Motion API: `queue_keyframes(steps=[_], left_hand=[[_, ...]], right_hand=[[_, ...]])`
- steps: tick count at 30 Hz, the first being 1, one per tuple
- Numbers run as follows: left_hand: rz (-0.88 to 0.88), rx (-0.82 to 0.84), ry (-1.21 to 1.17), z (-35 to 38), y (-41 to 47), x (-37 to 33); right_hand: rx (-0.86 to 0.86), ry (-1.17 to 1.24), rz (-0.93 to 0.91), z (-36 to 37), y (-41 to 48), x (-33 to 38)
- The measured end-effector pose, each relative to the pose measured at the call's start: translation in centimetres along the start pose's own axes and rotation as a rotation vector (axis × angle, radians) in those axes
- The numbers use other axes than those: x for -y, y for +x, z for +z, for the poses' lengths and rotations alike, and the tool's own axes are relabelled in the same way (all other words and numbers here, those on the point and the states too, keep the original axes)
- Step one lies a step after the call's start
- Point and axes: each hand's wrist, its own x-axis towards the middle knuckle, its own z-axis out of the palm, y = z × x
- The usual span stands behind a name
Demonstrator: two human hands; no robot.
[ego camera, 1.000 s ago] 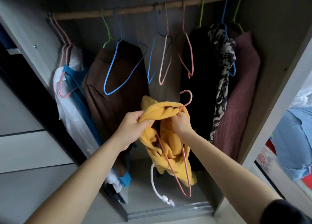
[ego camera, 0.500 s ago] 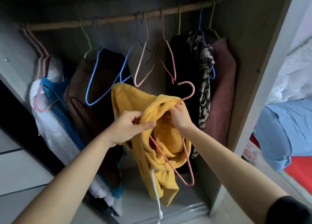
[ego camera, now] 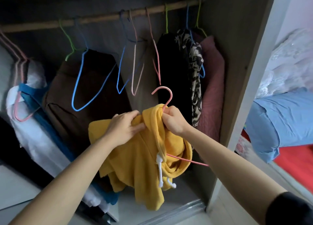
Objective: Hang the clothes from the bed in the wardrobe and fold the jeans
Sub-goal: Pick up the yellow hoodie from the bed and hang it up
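At the far left of the open wardrobe (ego camera: 240, 72), pink hangers (ego camera: 18, 58) on the wooden rail (ego camera: 101, 19) carry a white garment (ego camera: 33, 131) and a blue garment (ego camera: 33, 95). Beside them a brown garment (ego camera: 88, 92) hangs from a green hanger (ego camera: 69, 43), with an empty light blue hanger (ego camera: 79, 89) lying against its front. Further along the rail hang three bare hangers: a dark blue one (ego camera: 121, 75), a pale pink one (ego camera: 134, 72) and a salmon one (ego camera: 156, 60).

Below these, in front of the wardrobe opening, the left hand (ego camera: 124, 128) clutches a bunch of the yellow hoodie (ego camera: 140, 157) near its neck, fabric pinched between thumb and fingers. The hoodie droops in loose folds under both hands, and its knotted white drawstring (ego camera: 160, 172) dangles down the front. The right hand (ego camera: 174, 121) has its fingers curled round the neck of the pink hanger (ego camera: 166, 95) together with the hoodie's edge. The hook stands free above the hand, well below the rail, and one wire arm of the hanger pokes out of the fabric lower right.

Behind the right hand hang a black garment (ego camera: 171, 72), a black and white patterned garment (ego camera: 195, 72) and a dusty rose garment (ego camera: 213, 82). Past the wardrobe's side panel lies the bed (ego camera: 284, 119) with light blue bedding
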Motion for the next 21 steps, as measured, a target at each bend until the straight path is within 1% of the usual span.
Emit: queue_keyframes(steps=[2,4,5,7,8,9,10,11,12,13,16,17,19,20,21], left_hand=[[-0.001,-0.085,0.0,0.6,0.1,-0.1],[-0.033,-0.183,0.011,1.1,0.3,0.1],[-0.049,-0.218,0.006,1.3,0.3,0.4],[-0.078,-0.266,-0.001,1.7,0.4,1.1],[-0.107,-0.285,-0.006,1.8,0.4,1.6],[-0.149,-0.307,-0.022,1.8,0.4,2.2],[-0.197,-0.336,-0.047,1.6,0.5,2.8],[-0.242,-0.369,-0.08,1.4,0.6,3.4],[-0.271,-0.403,-0.111,1.1,0.8,3.7],[-0.28,-0.434,-0.139,0.8,1.0,4.0],[-0.253,-0.481,-0.21,0.3,1.5,3.6],[-0.238,-0.48,-0.226,0.2,1.7,3.3],[-0.2,-0.472,-0.258,0.1,2.0,2.7],[-0.18,-0.47,-0.276,0.0,2.1,2.4],[-0.161,-0.467,-0.296,0.0,2.2,2.2]], right_hand=[[-0.071,-0.036,-0.046,0.4,0.0,0.0],[-0.158,-0.09,-0.138,0.7,0.0,0.0],[-0.202,-0.153,-0.184,0.8,0.0,-0.3],[-0.326,-0.363,-0.254,0.6,-0.6,-1.6],[-0.405,-0.443,-0.293,0.4,-1.2,-2.7],[-0.475,-0.473,-0.331,0.2,-1.9,-3.9],[-0.514,-0.473,-0.362,0.0,-2.9,-5.2],[-0.509,-0.467,-0.38,0.0,-3.9,-6.6],[-0.455,-0.465,-0.386,0.1,-4.9,-8.1],[-0.362,-0.477,-0.364,0.4,-5.7,-9.4],[-0.017,-0.595,-0.198,1.5,-6.6,-12.1],[0.074,-0.636,-0.163,1.9,-6.3,-12.6],[0.164,-0.706,-0.169,2.5,-5.5,-12.6],[0.167,-0.744,-0.223,2.9,-5.0,-12.1],[0.155,-0.779,-0.315,3.2,-4.5,-11.6]])
